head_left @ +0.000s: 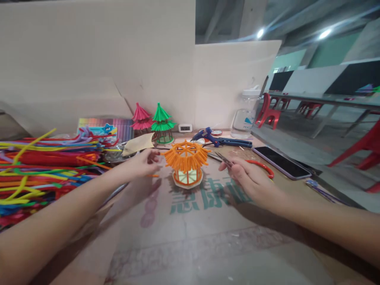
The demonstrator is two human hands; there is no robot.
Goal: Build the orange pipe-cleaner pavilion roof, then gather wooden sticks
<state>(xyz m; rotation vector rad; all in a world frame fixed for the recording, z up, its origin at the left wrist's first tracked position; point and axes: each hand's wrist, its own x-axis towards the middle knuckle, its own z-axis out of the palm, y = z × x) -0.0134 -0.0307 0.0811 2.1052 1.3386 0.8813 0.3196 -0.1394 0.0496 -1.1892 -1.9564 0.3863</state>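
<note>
Plainly, right fingers (238, 171) around a metal tool (225, 160), left fingers (152, 152) loose beside orange hut (185, 164).

The little hut (186, 163) stands on the counter (190, 245). Just left of it is the left hand (145, 163); right of it is the right hand (249, 176), with a small tool (225, 159) in it. Far left of the hut lie fuzzy sticks (35, 158). Behind it, to the left, stand two towers (162, 126). A clock (185, 128) sits behind it. Behind it, to the right, are a glue gun (209, 137) and a bottle (245, 114). A phone (280, 161) lies far to its right.
</note>
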